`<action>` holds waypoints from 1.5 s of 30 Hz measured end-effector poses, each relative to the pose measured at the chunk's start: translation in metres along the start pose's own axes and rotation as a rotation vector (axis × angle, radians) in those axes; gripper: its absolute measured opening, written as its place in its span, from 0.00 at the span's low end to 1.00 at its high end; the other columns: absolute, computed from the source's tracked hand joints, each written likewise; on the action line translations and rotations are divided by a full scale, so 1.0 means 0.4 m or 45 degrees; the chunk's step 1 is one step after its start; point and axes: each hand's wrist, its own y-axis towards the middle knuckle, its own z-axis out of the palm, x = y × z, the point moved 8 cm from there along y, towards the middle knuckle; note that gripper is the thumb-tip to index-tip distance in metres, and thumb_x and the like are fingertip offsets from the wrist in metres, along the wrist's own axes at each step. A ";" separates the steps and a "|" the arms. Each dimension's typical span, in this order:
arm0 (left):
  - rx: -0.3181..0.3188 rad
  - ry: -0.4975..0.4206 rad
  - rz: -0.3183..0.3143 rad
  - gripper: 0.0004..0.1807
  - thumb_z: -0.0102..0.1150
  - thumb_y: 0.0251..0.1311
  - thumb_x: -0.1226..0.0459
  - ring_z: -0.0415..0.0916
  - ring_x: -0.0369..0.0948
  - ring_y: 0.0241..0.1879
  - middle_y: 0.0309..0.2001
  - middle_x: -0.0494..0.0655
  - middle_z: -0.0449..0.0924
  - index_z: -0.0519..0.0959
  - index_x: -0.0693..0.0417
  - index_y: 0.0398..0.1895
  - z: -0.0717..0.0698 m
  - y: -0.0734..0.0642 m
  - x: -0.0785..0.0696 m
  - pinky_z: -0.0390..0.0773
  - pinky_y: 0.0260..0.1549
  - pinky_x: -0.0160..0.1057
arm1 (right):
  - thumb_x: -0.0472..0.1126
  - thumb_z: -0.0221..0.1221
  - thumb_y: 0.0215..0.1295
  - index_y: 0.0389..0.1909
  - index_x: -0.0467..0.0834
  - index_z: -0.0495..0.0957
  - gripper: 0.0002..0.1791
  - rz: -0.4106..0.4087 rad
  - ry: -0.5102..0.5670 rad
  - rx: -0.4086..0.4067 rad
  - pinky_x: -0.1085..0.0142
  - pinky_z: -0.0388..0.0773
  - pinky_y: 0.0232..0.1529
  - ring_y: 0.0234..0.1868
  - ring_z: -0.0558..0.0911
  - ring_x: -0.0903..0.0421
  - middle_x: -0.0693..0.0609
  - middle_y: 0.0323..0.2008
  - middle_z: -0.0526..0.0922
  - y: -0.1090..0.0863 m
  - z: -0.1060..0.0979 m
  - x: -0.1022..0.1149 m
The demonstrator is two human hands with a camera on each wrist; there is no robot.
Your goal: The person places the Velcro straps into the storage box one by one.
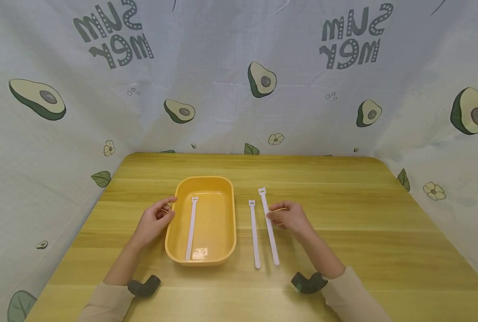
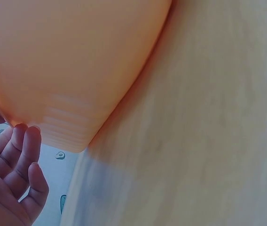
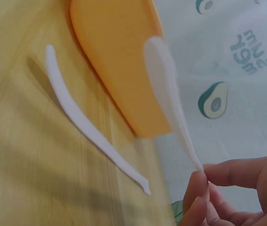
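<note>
white strap (image 1: 271, 230), right of tray (image 1: 215, 219): pinched in my right grip (image 1: 290, 217); likely light, bendy, best taken near mid-length. my left grip (image 1: 153, 221): loosely spread, touching tray.

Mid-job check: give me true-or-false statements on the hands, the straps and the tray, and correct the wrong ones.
1. The right hand pinches a white strap. True.
2. The left hand touches the rim of the yellow tray. True.
3. Two straps lie inside the tray. False: only one, the inner strap, lies there.
4. In the head view, the tray is right of the pinched strap. False: it is to its left.
5. The loose strap lies on the wooden table. True.
6. The tray is upside down. False: its open side faces up.
</note>
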 end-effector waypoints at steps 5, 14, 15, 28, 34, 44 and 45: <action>-0.003 0.002 0.007 0.20 0.55 0.66 0.72 0.65 0.34 0.24 0.36 0.54 0.71 0.72 0.70 0.60 0.000 0.001 0.002 0.68 0.23 0.28 | 0.34 0.63 0.61 0.45 0.31 0.77 0.14 0.002 0.061 0.049 0.63 0.80 0.36 0.29 0.81 0.57 0.49 0.30 0.83 -0.007 0.016 0.012; -0.004 0.014 0.004 0.20 0.55 0.66 0.72 0.65 0.34 0.24 0.36 0.53 0.71 0.72 0.70 0.60 0.001 0.000 0.003 0.68 0.24 0.28 | 0.33 0.62 0.62 0.44 0.30 0.75 0.13 -0.029 0.167 0.121 0.65 0.81 0.34 0.29 0.82 0.57 0.48 0.30 0.83 -0.014 0.041 0.034; -0.005 0.013 0.005 0.20 0.55 0.66 0.72 0.65 0.34 0.24 0.36 0.53 0.71 0.72 0.70 0.60 0.001 0.000 0.003 0.68 0.24 0.28 | 0.32 0.62 0.62 0.44 0.29 0.75 0.12 -0.028 0.183 0.128 0.65 0.81 0.34 0.29 0.82 0.58 0.48 0.29 0.82 -0.014 0.045 0.036; 0.001 0.009 0.021 0.20 0.55 0.66 0.73 0.66 0.34 0.25 0.36 0.53 0.71 0.71 0.72 0.60 0.001 -0.001 0.003 0.68 0.24 0.28 | 0.29 0.61 0.61 0.37 0.31 0.75 0.06 -0.043 0.333 0.220 0.69 0.81 0.30 0.24 0.81 0.60 0.49 0.26 0.81 -0.005 0.105 0.054; 0.006 0.014 0.015 0.21 0.55 0.66 0.71 0.66 0.34 0.25 0.36 0.54 0.71 0.71 0.71 0.61 0.000 -0.001 0.005 0.68 0.24 0.28 | 0.28 0.61 0.61 0.38 0.31 0.75 0.07 -0.045 0.379 0.248 0.70 0.80 0.29 0.25 0.81 0.59 0.48 0.26 0.81 -0.004 0.131 0.065; 0.002 0.014 0.020 0.20 0.56 0.66 0.72 0.66 0.34 0.24 0.36 0.53 0.71 0.72 0.70 0.60 -0.001 0.001 0.007 0.68 0.23 0.28 | 0.28 0.61 0.61 0.39 0.30 0.75 0.07 -0.039 0.389 0.282 0.69 0.80 0.29 0.25 0.82 0.58 0.48 0.25 0.81 0.005 0.168 0.072; 0.001 0.015 0.020 0.20 0.55 0.66 0.72 0.66 0.34 0.24 0.36 0.53 0.71 0.72 0.70 0.60 -0.001 0.001 0.007 0.68 0.23 0.28 | 0.28 0.61 0.61 0.39 0.30 0.75 0.08 -0.040 0.385 0.288 0.69 0.80 0.30 0.25 0.82 0.58 0.49 0.25 0.81 0.007 0.172 0.074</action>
